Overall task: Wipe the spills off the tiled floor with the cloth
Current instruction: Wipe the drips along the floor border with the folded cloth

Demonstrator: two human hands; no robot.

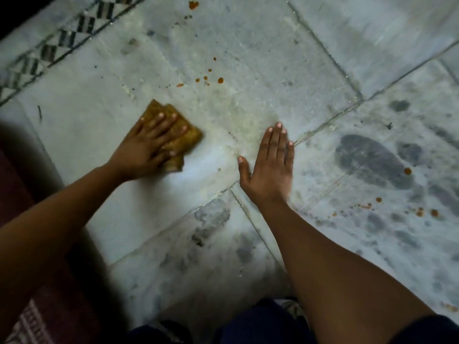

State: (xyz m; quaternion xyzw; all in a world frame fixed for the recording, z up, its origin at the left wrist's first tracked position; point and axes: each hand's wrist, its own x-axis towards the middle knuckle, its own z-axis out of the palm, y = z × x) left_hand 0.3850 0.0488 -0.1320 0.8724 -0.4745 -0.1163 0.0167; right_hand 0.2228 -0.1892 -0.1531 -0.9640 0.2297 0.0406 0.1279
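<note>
A folded mustard-yellow cloth point(189, 137) lies on the pale tiled floor point(248, 53) at centre left. My left hand point(149, 145) presses flat on top of it with fingers spread. My right hand point(270, 165) rests palm down on the bare tile to the right of the cloth, fingers straight and holding nothing. A yellowish smear point(236, 115) marks the tile between and beyond the two hands. Orange-red drops point(210, 79) sit farther away, one larger spot point(193, 4) lies at the top, and more drops point(419, 211) are scattered at the right.
A black-and-white patterned border strip point(62, 43) runs along the upper left. Dark grey smudges point(372, 160) cover the tiles at the right and bottom. A dark reddish rug point(22, 281) lies at the lower left. My dark-clothed knees point(260, 324) are at the bottom.
</note>
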